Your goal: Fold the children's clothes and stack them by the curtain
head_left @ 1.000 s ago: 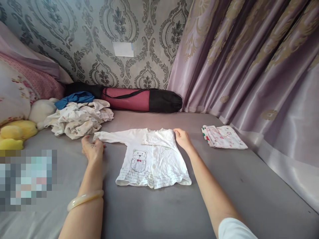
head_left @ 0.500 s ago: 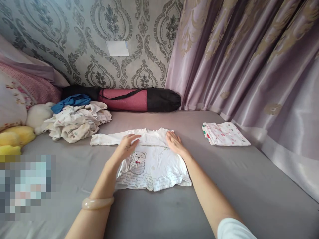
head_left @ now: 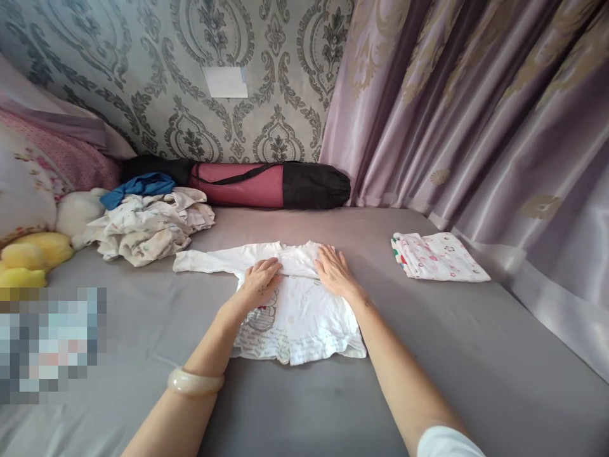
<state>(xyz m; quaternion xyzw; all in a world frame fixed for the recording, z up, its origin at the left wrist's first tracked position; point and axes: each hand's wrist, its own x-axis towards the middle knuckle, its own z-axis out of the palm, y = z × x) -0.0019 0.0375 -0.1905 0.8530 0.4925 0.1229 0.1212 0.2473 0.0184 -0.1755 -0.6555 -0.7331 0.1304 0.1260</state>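
Note:
A small white long-sleeved shirt (head_left: pixel 304 324) with a bear print lies spread on the grey bed sheet (head_left: pixel 304 412). Its left-hand sleeve stretches out to the side, while the other sleeve lies folded across the chest. My left hand (head_left: pixel 261 279) rests palm down on the shirt's chest, over the folded sleeve and partly covering the bear. At the right shoulder edge, my right hand (head_left: pixel 333 270) lies flat with its fingers apart. Neither hand grips the cloth.
A crumpled pile of clothes (head_left: pixel 147 228) with a blue piece (head_left: pixel 137 189) on top sits back left. Folded printed cloth (head_left: pixel 442 256) lies on the right. A pink and black rolled bag (head_left: pixel 242 185) lines the wall. Yellow plush (head_left: pixel 35 254) and a curtain (head_left: pixel 409 127) flank the bed.
My left hand has moved right and come down flat on the shirt, now covering part of the bear. My right hand stays at the shoulder. The view has shifted slightly.

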